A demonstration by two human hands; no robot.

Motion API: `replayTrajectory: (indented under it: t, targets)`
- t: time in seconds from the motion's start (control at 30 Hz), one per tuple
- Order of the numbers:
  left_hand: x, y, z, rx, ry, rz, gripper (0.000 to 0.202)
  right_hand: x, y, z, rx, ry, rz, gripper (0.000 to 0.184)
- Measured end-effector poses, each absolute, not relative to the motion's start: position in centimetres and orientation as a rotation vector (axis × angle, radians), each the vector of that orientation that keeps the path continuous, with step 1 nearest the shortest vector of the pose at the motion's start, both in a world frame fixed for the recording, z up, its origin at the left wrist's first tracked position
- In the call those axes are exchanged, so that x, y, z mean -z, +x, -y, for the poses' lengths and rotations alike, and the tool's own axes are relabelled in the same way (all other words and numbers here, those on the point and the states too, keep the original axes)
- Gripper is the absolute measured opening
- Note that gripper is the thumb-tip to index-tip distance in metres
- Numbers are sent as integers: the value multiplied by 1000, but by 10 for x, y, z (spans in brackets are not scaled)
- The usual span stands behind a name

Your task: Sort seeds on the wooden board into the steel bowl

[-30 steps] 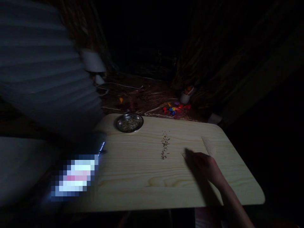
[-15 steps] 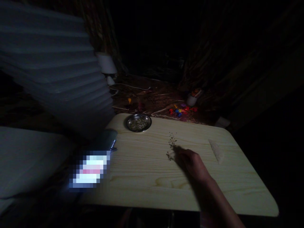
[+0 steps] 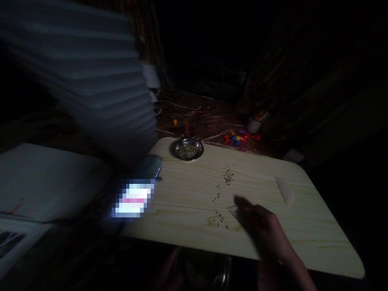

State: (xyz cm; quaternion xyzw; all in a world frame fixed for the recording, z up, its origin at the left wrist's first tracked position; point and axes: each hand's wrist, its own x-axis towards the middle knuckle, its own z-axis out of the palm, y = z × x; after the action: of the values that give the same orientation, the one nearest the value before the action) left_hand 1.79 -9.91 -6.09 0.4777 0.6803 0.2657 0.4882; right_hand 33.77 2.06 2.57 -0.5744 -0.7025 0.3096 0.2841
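My right hand (image 3: 266, 226) is over the right half of the wooden table (image 3: 182, 202), fingers closed. A thin pale strip (image 3: 232, 209) shows at its fingertips, too dim to name. Small dark seeds (image 3: 228, 176) lie scattered left of this hand, with another loose group towards the near edge. Below that edge, in deep shadow, my left hand (image 3: 171, 264) is at the side of a metal bowl (image 3: 224, 277); its fingers barely show. The bowl's contents are too dark to make out.
A steel dish (image 3: 188, 150) with pale and greenish bits stands at the table's far left corner. A pale heap of grains (image 3: 284, 190) lies at the right. A lit phone (image 3: 133, 200) is at the left edge. Colourful toys (image 3: 241, 138) lie on the floor beyond.
My right hand has come nearer the front edge, and some seeds have spread down towards that edge. More of the metal bowl shows below the table. The view has shifted.
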Motion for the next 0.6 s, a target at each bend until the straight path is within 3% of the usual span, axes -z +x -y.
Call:
replayTrajectory:
  t: [0.2,0.3,0.6]
  targets:
    - [58,27,101,-462,1322,-1730,58,-20,337,3,-853,-1568,1880,25]
    - [35,32,97,-101,1413,-1649,61,-24,326,19,-935,-1538,1886,24]
    - [6,34,92,-78,1326,-1665,60,-25,326,21,-947,-1530,1856,26]
